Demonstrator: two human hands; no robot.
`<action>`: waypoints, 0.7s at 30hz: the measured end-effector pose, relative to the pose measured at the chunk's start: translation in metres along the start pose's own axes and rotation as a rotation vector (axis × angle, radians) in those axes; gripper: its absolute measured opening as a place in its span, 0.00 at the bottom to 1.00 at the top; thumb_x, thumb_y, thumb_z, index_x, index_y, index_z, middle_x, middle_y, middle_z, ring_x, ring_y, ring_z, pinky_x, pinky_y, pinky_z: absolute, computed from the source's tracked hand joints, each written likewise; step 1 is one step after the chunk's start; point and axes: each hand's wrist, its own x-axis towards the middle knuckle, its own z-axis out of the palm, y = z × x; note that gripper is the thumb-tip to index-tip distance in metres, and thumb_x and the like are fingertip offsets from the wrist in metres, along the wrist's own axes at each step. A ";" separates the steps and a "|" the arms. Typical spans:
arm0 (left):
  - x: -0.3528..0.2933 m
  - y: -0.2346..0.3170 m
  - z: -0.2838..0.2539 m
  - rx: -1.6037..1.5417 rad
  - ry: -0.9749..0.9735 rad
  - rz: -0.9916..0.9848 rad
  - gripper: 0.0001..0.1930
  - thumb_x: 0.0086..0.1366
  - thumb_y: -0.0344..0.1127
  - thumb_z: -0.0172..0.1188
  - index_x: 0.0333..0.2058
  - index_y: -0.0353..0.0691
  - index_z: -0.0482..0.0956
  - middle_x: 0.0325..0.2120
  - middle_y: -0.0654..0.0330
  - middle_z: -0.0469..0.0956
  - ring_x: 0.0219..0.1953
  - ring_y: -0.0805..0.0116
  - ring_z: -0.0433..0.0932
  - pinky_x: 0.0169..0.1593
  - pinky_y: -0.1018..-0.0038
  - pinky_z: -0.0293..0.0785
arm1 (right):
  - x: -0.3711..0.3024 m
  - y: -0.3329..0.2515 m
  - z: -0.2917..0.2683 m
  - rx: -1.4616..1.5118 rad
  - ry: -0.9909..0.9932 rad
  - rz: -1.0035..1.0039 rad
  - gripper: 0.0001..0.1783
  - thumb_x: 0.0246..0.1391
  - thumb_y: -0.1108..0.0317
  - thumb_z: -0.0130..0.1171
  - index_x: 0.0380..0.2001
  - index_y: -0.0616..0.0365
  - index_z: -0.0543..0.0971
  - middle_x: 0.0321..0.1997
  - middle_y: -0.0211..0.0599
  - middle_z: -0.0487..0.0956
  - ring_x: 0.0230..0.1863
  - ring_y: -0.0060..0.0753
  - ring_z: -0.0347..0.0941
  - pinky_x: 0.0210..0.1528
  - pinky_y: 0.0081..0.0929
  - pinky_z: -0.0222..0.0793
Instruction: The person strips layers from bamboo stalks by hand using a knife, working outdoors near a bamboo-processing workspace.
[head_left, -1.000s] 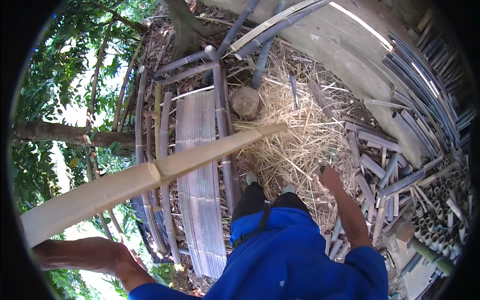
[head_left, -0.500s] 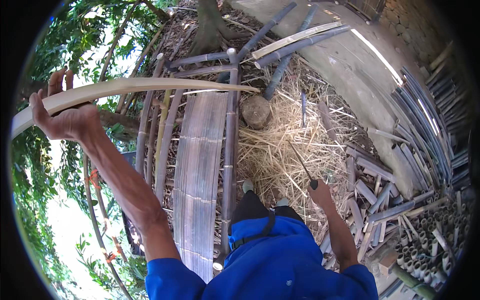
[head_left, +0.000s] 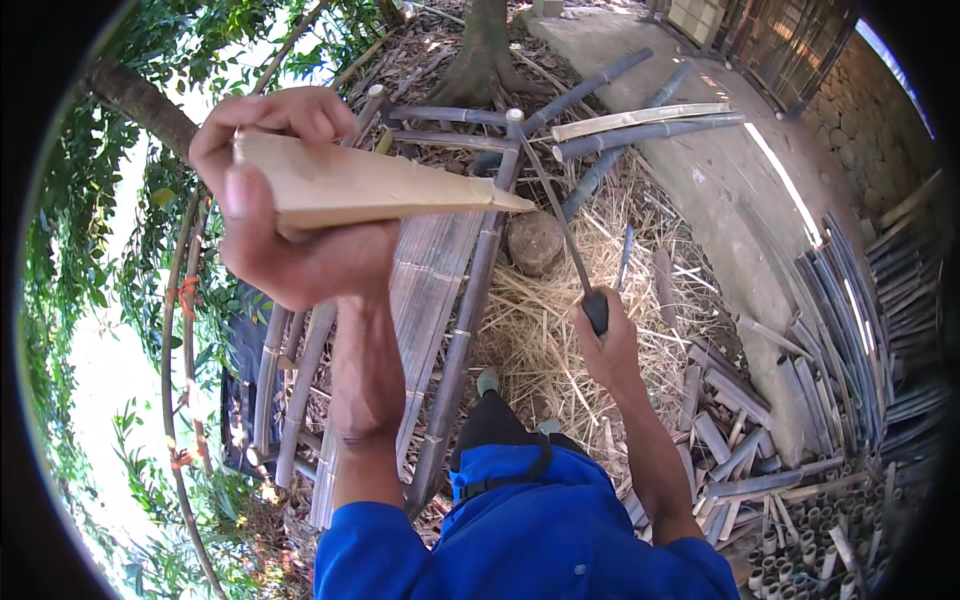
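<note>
Raised at the upper left, my left hand is closed around a long pale split-bamboo strip. Its near end is close to the camera, and it narrows toward its far end, above a round wooden chopping block. My right hand grips the black handle of a long, narrow-bladed knife. The blade points up and away, its upper part next to the strip's far end; whether they touch I cannot tell. Pale shavings lie around the block and near my feet.
A bamboo frame bearing a slatted panel stands left of my legs. Dark bamboo poles lie beyond the block. Cut bamboo pieces and short bamboo tubes are piled on the right. A tree trunk rises at the back.
My left hand has come inward to the right and closer to the camera, turning the strip more end-on. My right hand has risen, bringing the knife up beside the strip's far end.
</note>
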 end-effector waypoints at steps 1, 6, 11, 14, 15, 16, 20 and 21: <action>-0.004 0.005 0.012 0.011 -0.001 0.008 0.22 0.64 0.51 0.45 0.38 0.34 0.70 0.22 0.56 0.67 0.28 0.62 0.71 0.34 0.68 0.70 | 0.008 -0.018 0.005 0.006 -0.010 -0.008 0.20 0.63 0.58 0.63 0.49 0.61 0.73 0.30 0.46 0.81 0.26 0.40 0.80 0.30 0.36 0.74; -0.024 0.013 0.010 0.232 0.238 0.118 0.22 0.60 0.48 0.45 0.39 0.30 0.68 0.36 0.52 0.68 0.44 0.54 0.72 0.51 0.63 0.68 | 0.023 -0.081 0.011 0.103 0.094 -0.453 0.20 0.61 0.66 0.64 0.51 0.62 0.70 0.28 0.48 0.79 0.28 0.46 0.82 0.27 0.37 0.74; -0.027 0.013 -0.002 0.352 0.022 0.373 0.21 0.60 0.48 0.47 0.37 0.32 0.69 0.36 0.53 0.66 0.47 0.54 0.70 0.54 0.62 0.62 | 0.043 -0.059 0.037 0.050 0.063 -0.536 0.20 0.62 0.67 0.64 0.50 0.64 0.69 0.26 0.48 0.80 0.24 0.41 0.82 0.26 0.36 0.75; -0.030 0.020 0.008 0.217 0.125 0.124 0.19 0.58 0.47 0.52 0.35 0.33 0.68 0.34 0.55 0.63 0.45 0.56 0.67 0.55 0.60 0.61 | 0.053 -0.052 0.038 -0.328 -0.156 -0.186 0.20 0.61 0.67 0.64 0.49 0.65 0.69 0.26 0.51 0.80 0.25 0.46 0.82 0.26 0.36 0.75; -0.029 0.019 0.011 0.212 0.132 0.138 0.19 0.58 0.47 0.52 0.35 0.33 0.68 0.34 0.55 0.63 0.45 0.56 0.67 0.55 0.60 0.61 | 0.051 -0.059 0.030 -0.226 -0.113 -0.263 0.19 0.61 0.68 0.64 0.49 0.65 0.69 0.26 0.50 0.80 0.25 0.43 0.82 0.27 0.34 0.75; -0.030 0.024 0.009 0.231 0.120 0.126 0.18 0.57 0.47 0.52 0.33 0.35 0.67 0.34 0.56 0.62 0.45 0.57 0.66 0.55 0.60 0.61 | 0.041 -0.070 0.028 -0.110 -0.088 -0.321 0.19 0.60 0.70 0.64 0.49 0.65 0.70 0.26 0.50 0.80 0.25 0.40 0.82 0.27 0.31 0.75; -0.031 0.024 0.009 0.233 0.104 0.130 0.16 0.55 0.46 0.54 0.30 0.38 0.66 0.33 0.57 0.60 0.44 0.59 0.63 0.55 0.59 0.60 | 0.023 -0.125 0.012 0.181 0.122 -0.749 0.20 0.58 0.73 0.66 0.50 0.65 0.69 0.26 0.44 0.80 0.25 0.30 0.79 0.26 0.25 0.72; -0.028 0.022 0.012 0.201 0.105 0.153 0.15 0.55 0.45 0.54 0.29 0.38 0.65 0.33 0.57 0.60 0.43 0.59 0.62 0.55 0.60 0.59 | 0.024 -0.123 0.013 0.177 0.135 -0.761 0.20 0.58 0.73 0.66 0.50 0.65 0.69 0.26 0.44 0.80 0.25 0.30 0.79 0.26 0.25 0.72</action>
